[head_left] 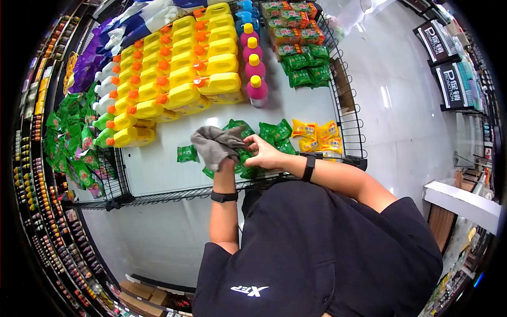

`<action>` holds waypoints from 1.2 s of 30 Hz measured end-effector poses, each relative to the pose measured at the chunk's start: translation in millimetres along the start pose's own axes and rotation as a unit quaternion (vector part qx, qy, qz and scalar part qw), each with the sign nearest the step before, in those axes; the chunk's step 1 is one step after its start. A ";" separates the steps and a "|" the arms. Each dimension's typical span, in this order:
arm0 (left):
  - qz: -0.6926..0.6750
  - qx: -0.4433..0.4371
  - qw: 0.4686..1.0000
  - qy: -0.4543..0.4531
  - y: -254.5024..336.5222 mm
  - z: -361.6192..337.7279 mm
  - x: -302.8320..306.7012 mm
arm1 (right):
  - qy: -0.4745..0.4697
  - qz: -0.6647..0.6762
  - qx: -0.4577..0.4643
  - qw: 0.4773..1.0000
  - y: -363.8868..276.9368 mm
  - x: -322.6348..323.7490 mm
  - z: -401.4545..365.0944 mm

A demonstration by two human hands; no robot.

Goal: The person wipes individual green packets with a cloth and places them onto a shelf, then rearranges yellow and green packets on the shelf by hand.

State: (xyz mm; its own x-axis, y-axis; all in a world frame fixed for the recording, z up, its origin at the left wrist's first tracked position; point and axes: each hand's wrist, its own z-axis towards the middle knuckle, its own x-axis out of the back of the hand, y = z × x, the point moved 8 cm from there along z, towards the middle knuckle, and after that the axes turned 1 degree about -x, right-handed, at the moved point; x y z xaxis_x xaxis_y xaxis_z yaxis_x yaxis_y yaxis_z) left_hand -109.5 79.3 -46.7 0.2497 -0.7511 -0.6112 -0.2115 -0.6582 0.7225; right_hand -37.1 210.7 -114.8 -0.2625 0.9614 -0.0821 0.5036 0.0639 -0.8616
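A crumpled grey cloth (215, 142) covers most of my left hand (227, 165), which is closed on it. Close beside it, my right hand (263, 153) curls its thumb and fingers round a green packet (244, 155), partly hidden by the hand and cloth. More green packets (274, 132) lie just beyond my right hand, and a single small green packet (186, 154) rests left of the cloth. Several yellow packets (318, 138) sit to the right, near my right wrist. All of these are on a white shelf board (158, 171).
Rows of yellow jugs (185, 98) with orange caps fill the back left. Pink bottles (257, 91) with yellow caps stand beside them. Stacked green and orange packs (296, 34) are at the back right. A black wire rail (348, 105) edges the board; green bags (74, 142) hang left.
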 end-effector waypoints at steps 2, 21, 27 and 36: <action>-0.017 0.039 0.999 -0.014 -1.4 -4.4 -2.5 | 0.017 0.039 -0.077 0.996 23.5 13.1 5.1; -0.040 0.060 0.984 -0.165 43.1 35.5 -20.5 | 0.127 -0.376 0.218 0.892 23.7 102.6 57.5; -0.014 0.069 0.984 -0.162 35.3 36.3 -28.3 | 0.194 -0.584 0.183 0.766 55.4 109.7 101.8; 0.025 0.129 0.969 -0.208 19.1 29.3 -56.0 | 0.148 -0.476 0.084 0.863 19.2 140.7 73.7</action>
State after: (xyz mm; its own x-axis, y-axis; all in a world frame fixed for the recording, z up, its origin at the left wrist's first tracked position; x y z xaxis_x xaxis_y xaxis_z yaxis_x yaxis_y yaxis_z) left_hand -155.2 107.3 -8.1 -0.1582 -0.7021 -0.6943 -0.4559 -0.5718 0.6821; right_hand -125.0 327.5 -179.7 -0.2574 0.5220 0.8131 0.0415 0.8467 -0.5305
